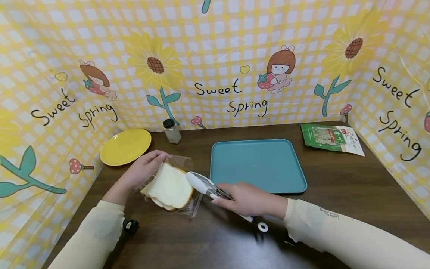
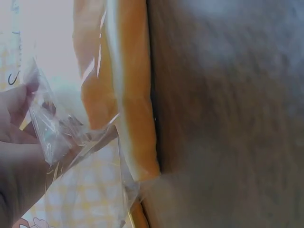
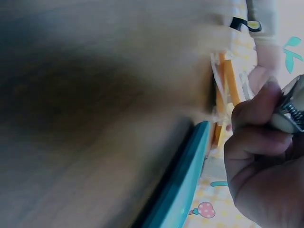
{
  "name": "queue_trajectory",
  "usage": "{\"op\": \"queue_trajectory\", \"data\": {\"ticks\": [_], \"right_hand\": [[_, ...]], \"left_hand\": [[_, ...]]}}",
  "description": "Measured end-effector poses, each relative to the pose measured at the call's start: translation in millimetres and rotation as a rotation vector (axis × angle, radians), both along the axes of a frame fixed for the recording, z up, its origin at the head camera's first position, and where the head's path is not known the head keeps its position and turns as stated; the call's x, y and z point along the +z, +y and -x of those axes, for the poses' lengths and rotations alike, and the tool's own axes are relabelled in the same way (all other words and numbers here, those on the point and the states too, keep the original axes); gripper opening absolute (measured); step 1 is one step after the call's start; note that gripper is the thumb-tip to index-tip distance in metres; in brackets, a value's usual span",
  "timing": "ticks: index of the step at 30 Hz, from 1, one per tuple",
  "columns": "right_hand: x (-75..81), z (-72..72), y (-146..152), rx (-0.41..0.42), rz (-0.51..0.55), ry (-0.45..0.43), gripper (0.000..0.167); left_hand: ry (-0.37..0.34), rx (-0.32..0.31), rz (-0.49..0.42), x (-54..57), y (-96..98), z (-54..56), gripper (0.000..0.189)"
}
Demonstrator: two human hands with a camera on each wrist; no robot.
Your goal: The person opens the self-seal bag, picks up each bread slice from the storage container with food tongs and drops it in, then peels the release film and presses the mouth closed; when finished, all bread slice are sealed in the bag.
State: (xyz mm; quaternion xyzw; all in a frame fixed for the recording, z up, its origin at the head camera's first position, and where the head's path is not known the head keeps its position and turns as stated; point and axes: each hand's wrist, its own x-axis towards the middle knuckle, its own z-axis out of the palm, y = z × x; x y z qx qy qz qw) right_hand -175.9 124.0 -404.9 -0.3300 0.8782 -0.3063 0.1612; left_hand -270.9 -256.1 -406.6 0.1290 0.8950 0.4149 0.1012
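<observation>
Slices of white bread [image 1: 172,185] lie partly inside a clear plastic bag [image 1: 193,209] on the table. With fingers and thumb my left hand [image 1: 146,167] pinches the bag's film at its upper left; the left wrist view shows this film [image 2: 50,137] bunched by the thumb, beside the brown crusts [image 2: 133,95]. A pair of tongs [image 1: 205,185] with white tips is in the grip of my right hand [image 1: 243,200]. Those tips are at the bread's right edge; whether they touch or pinch a slice I cannot tell. Only the tongs' spring part shows in the right wrist view.
A blue tray [image 1: 256,164] lies right of the bread, behind my right hand. At the back left are a yellow plate [image 1: 125,147] and a black-capped shaker jar [image 1: 172,131]. A green and white packet [image 1: 330,139] lies at the back right. Patterned cloth walls [image 1: 215,67] surround the table.
</observation>
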Motion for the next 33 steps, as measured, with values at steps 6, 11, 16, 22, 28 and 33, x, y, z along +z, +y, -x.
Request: {"op": "queue_trajectory", "data": {"ticks": [6,11,16,22,28,33], "right_hand": [[-6.6,-4.5,3.4,0.007,0.004,0.081,0.052],[-5.8,-2.9,0.0,-0.028,0.006,-0.023,0.062],[-1.1,-1.4,-7.8,-0.09,0.15,-0.318,0.056],[6.5,-3.2,-17.0,-0.168,0.338,-0.628,0.05],[9.0,-0.9,-23.1,-0.172,0.294,-0.475,0.04],[8.0,2.5,-22.2,-0.145,0.233,-0.384,0.036]], "left_hand": [[-0.009,0.007,-0.025,3.5,2.8,-1.0,0.052],[-0.004,0.023,-0.026,3.9,6.7,-1.9,0.051],[-0.013,0.065,0.0,3.8,11.6,-3.6,0.05],[0.008,0.084,0.016,4.2,14.2,-5.0,0.05],[-0.005,0.089,-0.01,3.9,16.9,-5.4,0.056],[-0.007,0.088,-0.036,2.0,20.1,-6.7,0.054]]}}
